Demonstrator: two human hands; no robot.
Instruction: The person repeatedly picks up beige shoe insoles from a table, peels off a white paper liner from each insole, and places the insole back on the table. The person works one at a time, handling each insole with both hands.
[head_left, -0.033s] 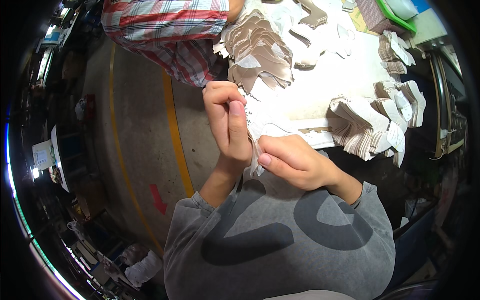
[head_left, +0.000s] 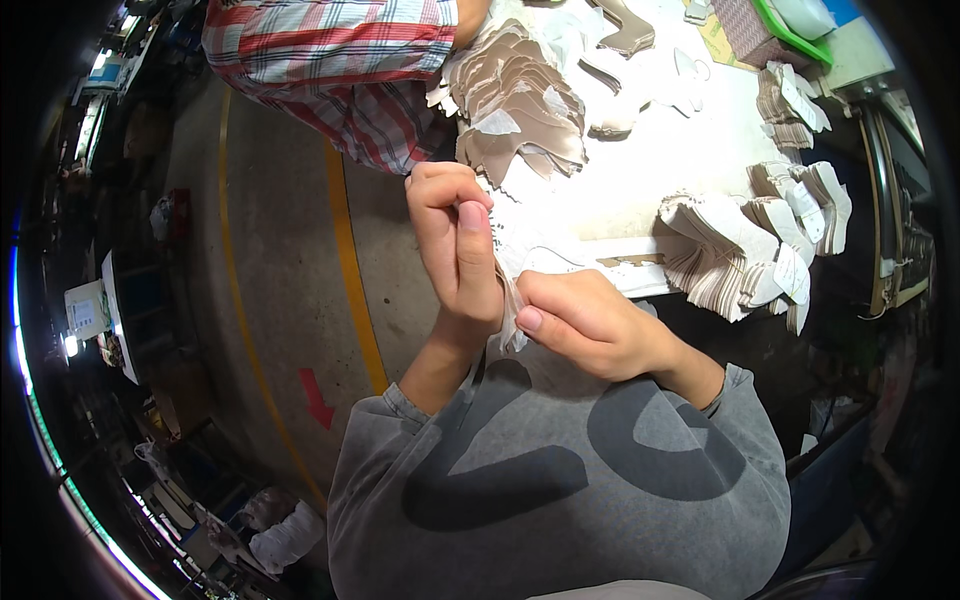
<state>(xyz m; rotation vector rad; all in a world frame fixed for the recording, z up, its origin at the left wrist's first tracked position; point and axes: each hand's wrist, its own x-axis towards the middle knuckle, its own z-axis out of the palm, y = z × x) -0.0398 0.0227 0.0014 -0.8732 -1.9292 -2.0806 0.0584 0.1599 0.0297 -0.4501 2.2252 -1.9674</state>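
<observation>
Close to my chest, at the table's near edge, both my hands are closed on a thin, pale, sheet-like piece (head_left: pixel 512 318). My left hand (head_left: pixel 455 240) is a curled fist, with the thumb pressed against the bent forefinger at the piece's upper side. My right hand (head_left: pixel 595 325) pinches its lower part between thumb and forefinger, and a crumpled end hangs below the grip. The fingers hide much of the piece, and its exact kind cannot be told. Just beyond lies a heap of beige, curved cut pieces (head_left: pixel 520 95).
Stacks of cut pieces (head_left: pixel 725 250) stand at the right on the white table (head_left: pixel 610 190), with more stacks (head_left: pixel 790 100) behind. A green-rimmed basket (head_left: pixel 765 40) sits at the far right. A person in a plaid shirt (head_left: pixel 330 50) is at the far left, beside the yellow-lined floor (head_left: pixel 280 250).
</observation>
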